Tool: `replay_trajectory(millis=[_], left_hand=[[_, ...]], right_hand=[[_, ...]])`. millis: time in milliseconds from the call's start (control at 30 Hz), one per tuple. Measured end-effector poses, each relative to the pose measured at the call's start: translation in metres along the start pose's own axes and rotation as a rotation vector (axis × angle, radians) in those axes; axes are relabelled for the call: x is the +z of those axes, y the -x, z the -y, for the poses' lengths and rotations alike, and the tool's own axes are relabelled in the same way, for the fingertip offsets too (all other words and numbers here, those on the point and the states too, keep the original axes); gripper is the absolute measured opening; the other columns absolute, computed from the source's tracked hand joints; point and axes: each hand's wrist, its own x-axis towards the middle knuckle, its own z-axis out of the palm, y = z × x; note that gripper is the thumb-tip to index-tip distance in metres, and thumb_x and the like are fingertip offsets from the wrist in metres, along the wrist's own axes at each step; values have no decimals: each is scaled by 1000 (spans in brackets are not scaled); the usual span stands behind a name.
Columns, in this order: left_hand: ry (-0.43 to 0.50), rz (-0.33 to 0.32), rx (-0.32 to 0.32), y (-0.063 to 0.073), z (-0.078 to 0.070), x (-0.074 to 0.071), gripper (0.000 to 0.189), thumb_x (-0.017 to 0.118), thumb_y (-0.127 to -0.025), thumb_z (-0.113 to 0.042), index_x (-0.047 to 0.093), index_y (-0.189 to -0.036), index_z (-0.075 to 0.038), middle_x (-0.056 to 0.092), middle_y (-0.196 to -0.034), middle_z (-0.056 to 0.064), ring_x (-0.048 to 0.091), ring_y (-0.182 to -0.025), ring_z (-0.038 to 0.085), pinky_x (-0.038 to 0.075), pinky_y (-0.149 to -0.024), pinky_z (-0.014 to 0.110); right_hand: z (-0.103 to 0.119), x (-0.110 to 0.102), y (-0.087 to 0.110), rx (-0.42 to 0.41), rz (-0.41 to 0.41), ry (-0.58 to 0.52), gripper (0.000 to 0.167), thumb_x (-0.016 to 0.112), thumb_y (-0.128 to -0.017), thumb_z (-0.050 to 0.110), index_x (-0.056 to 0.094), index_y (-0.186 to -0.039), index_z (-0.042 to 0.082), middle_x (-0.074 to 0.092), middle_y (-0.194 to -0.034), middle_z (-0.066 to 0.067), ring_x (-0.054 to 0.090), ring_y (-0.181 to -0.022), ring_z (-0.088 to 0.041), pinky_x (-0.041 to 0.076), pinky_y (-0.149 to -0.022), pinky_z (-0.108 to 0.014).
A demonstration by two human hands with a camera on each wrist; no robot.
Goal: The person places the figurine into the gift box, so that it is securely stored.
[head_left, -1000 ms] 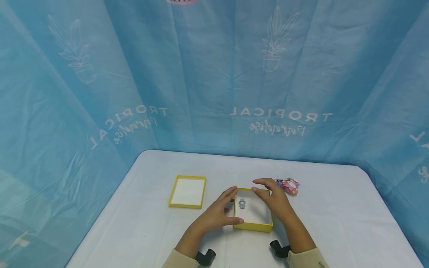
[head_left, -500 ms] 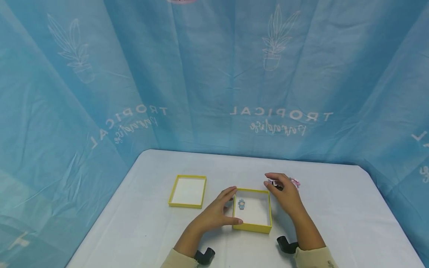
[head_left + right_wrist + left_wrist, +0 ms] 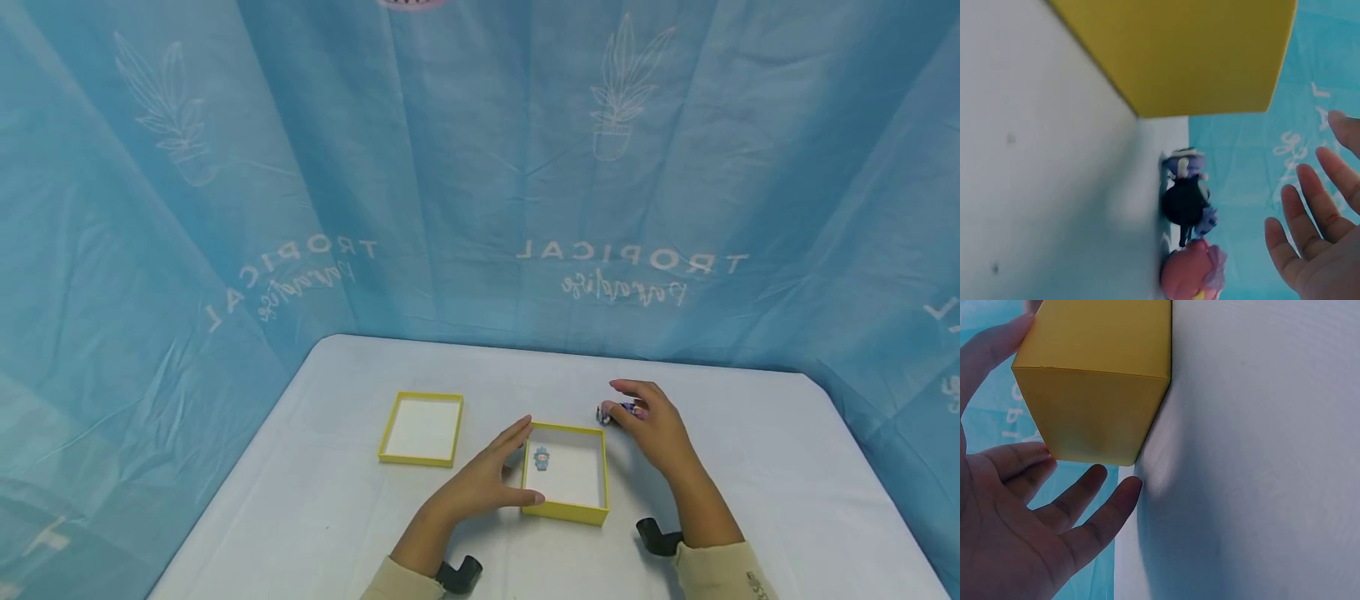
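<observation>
My left hand [image 3: 480,479] holds the left side of an open yellow box [image 3: 566,511], thumb at its front left corner and index finger at its back left corner. In the left wrist view the other fingers [image 3: 1107,512] are spread and apart from the box wall. A small light-blue figurine [image 3: 542,458] lies inside the box, near its left wall. My right hand [image 3: 660,429] hovers over a cluster of toy figurines, its fingers parted and holding nothing. The right wrist view shows a dark figurine [image 3: 1185,201] with purple parts, beside a pink figurine [image 3: 1188,275].
A shallow yellow-rimmed lid [image 3: 422,427], white inside, lies on the table left of the box. The white-covered table [image 3: 247,542] ends at a blue printed curtain [image 3: 480,167]. Black wrist-worn devices stick out near both sleeves.
My right hand has moved right and away from me, from the box's back right corner to above the figurines. The left hand stays at the box, and the blue figurine lies where it was.
</observation>
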Motion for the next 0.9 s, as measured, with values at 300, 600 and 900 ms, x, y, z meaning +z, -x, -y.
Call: replay_trajectory(millis=[300, 600, 900], left_hand=[[-7, 3, -9, 1, 0, -1, 106, 84, -78, -53, 19, -161, -41, 12, -167, -26, 29, -154, 16, 35, -122, 50], [1, -1, -15, 0, 1, 0, 106, 84, -77, -53, 20, -160, -41, 13, -167, -26, 25, -156, 15, 31, -124, 52], [17, 3, -18, 0, 0, -1, 107, 85, -77, -51, 20, -161, -39, 13, -168, -22, 28, -154, 15, 39, -120, 47]], right_hand=[[-12, -2, -8, -34, 35, 128, 49, 72, -95, 30, 59, -140, 18, 53, -144, -14, 58, -125, -38, 51, -104, -56], [-24, -7, -15, -41, 57, 202, 50, 73, -94, 30, 59, -139, 14, 53, -146, -17, 43, -141, -42, 36, -115, -65], [-32, -8, -20, -43, 61, 246, 51, 74, -93, 30, 60, -138, 11, 52, -148, -20, 38, -142, -45, 34, -114, -68]])
